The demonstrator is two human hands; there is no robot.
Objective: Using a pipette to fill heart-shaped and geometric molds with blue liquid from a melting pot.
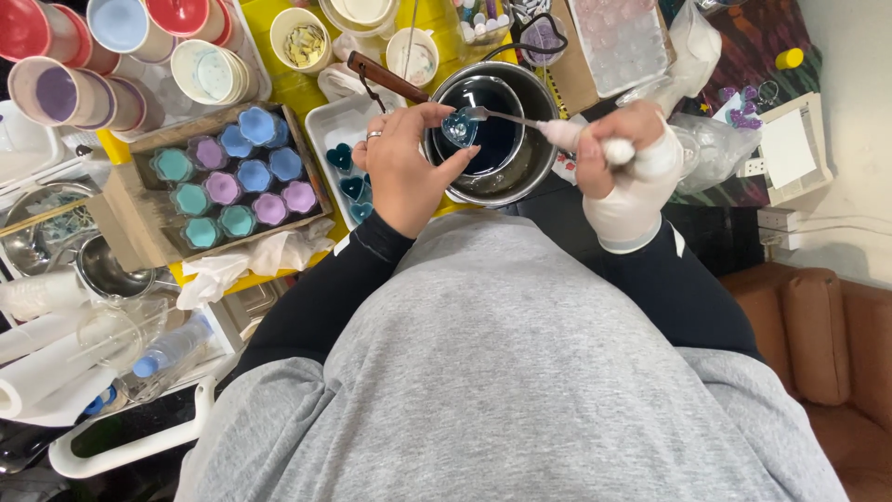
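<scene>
My bare left hand, with a ring on one finger, pinches a small clear heart-shaped mould over the rim of a steel pot of dark blue liquid. My right hand, in a white glove, grips the wax-coated handle of a metal spoon whose bowl touches the mould. A wooden-handled tool lies behind my left hand.
A white tray with dark teal hearts sits left of the pot. A cardboard box holds several teal, blue and purple flower-shaped pieces. Cups and bowls crowd the far left; a clear plastic mould tray stands at the back right. A brown seat is at right.
</scene>
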